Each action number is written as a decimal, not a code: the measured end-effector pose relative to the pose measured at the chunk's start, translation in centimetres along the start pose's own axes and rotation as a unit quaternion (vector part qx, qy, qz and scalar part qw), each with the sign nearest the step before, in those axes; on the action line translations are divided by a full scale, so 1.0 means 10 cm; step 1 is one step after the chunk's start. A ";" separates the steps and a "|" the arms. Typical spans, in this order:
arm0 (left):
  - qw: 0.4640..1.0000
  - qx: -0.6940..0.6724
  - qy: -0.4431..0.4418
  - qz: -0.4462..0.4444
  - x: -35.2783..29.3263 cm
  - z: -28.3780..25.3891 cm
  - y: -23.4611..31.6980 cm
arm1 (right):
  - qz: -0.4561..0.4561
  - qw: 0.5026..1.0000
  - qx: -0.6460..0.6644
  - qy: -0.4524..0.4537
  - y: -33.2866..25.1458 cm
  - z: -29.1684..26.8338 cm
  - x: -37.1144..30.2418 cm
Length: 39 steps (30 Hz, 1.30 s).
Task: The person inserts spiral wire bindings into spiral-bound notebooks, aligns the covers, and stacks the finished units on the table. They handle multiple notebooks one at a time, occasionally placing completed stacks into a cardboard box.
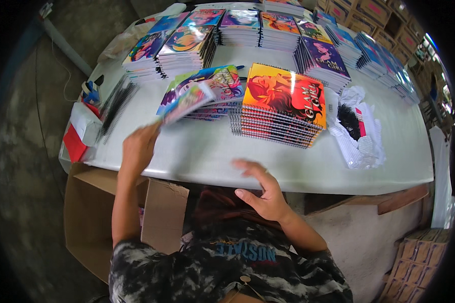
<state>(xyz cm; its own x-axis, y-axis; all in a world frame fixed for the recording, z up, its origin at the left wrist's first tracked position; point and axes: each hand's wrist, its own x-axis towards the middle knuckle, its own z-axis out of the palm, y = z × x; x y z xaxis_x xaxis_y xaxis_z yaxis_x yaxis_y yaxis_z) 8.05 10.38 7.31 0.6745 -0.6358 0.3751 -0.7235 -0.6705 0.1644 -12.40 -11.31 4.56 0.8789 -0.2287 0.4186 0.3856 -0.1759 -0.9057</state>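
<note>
The left hand (140, 146) is pinching a notebook (188, 104), the right hand (263, 194) spreading empty, orange spiral notebooks (283, 96) standing bound, black coils (117, 107) lying unused left.

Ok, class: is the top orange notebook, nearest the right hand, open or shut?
Shut: the orange notebook lies with its cover flat and face-up on the stack, no inside pages spread.

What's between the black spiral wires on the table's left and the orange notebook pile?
In the head view, a green-and-purple notebook pile sits between them. The left hand also holds a blurred notebook there, partly hiding that pile.
</note>
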 end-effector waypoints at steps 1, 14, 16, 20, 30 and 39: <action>1.000 -0.013 -0.016 0.023 -0.17 -0.23 0.09 | -0.006 0.997 -0.047 0.062 0.04 0.02 0.01; 0.810 -0.577 -0.075 -0.070 -0.15 0.72 0.52 | -0.007 0.993 -0.044 0.108 0.46 -0.42 0.18; 0.721 -0.676 -0.072 -0.136 -0.17 1.24 0.66 | 0.124 0.979 -0.007 0.162 0.70 -0.41 0.08; 0.740 -0.659 -0.045 -0.128 -0.26 1.15 0.67 | -0.024 0.974 0.164 0.151 0.51 -0.37 0.22; 0.916 0.217 0.110 -0.318 0.20 0.70 -2.51 | 0.008 0.995 0.051 0.086 0.49 -0.44 0.16; 0.953 0.178 0.003 -0.243 0.09 0.84 -1.08 | 0.009 0.999 -0.017 0.048 0.56 -0.59 0.03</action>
<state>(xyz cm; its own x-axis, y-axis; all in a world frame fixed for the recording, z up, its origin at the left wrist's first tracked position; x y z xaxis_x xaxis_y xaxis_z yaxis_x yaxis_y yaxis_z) 17.69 13.82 -1.83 0.9158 -0.2147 0.3393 -0.2285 -0.9736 0.0005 -11.63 -18.06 -0.01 0.8541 -0.3233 0.4075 0.3578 -0.2034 -0.9114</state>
